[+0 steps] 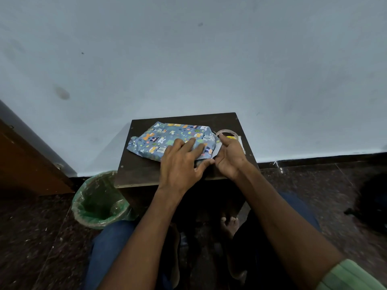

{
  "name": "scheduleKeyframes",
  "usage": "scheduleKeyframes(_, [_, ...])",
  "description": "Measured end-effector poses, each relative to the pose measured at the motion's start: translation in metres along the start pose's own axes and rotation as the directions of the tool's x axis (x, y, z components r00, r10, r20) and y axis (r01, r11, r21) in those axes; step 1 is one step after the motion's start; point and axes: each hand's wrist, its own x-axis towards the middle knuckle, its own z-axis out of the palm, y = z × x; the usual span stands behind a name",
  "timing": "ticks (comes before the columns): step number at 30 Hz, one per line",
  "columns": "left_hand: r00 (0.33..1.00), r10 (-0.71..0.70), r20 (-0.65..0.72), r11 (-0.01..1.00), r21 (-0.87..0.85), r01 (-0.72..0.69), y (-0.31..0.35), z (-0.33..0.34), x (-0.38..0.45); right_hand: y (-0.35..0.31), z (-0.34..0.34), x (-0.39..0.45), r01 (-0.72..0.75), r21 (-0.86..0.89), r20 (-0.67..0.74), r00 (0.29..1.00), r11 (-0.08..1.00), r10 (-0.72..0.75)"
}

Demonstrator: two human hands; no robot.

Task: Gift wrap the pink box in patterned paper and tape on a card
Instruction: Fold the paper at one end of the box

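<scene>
Resting on the small dark table (144,170), the box, already covered in patterned paper (167,139), lies near its middle. The left hand (180,162) presses flat on the top with straight fingers. The right hand (229,158) pinches the paper flap at the right end. A tape roll (227,133) sits just beside it. If the left hand lifts, the fold may spring open, I think.

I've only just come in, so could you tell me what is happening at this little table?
A person is gift wrapping. The left hand presses flat on the box wrapped in patterned paper on the small dark table, while the right hand works the paper's end flap. A tape roll lies just beyond. A green-lined bin stands beside the table.
</scene>
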Motion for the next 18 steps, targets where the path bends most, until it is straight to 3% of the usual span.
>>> scheduleKeyframes(5, [0.959, 0.086, 0.269, 0.996, -0.004, -0.089, -0.006, 0.004, 0.005, -0.004, 0.000, 0.002, -0.033, -0.073, -0.014, 0.999, 0.997, 0.032])
scheduleKeyframes(7, [0.932, 0.073, 0.356, 0.997, 0.004, -0.080, -0.006, 0.007, 0.006, -0.003, -0.001, 0.004, -0.042, -0.142, -0.080, 0.996, 0.989, 0.031])
scheduleKeyframes(10, [0.914, 0.003, 0.405, 1.000, 0.006, -0.006, -0.001, 0.011, 0.009, -0.007, -0.008, 0.014, 0.037, -0.427, -0.203, 0.970, 0.903, -0.136])
scheduleKeyframes(12, [0.901, -0.059, 0.430, 0.998, 0.022, 0.055, 0.002, 0.011, 0.011, -0.015, -0.016, 0.018, 0.129, -0.692, -0.193, 0.915, 0.710, -0.354])
scheduleKeyframes(15, [0.898, -0.090, 0.431, 0.995, 0.000, 0.100, 0.003, 0.015, 0.014, -0.033, -0.028, 0.024, 0.072, -0.974, -0.079, 0.778, 0.213, -0.623])
scheduleKeyframes(18, [0.883, -0.095, 0.459, 0.984, -0.092, 0.154, -0.001, 0.017, 0.017, -0.046, -0.037, 0.035, -0.033, -0.999, -0.048, 0.755, 0.036, -0.654])
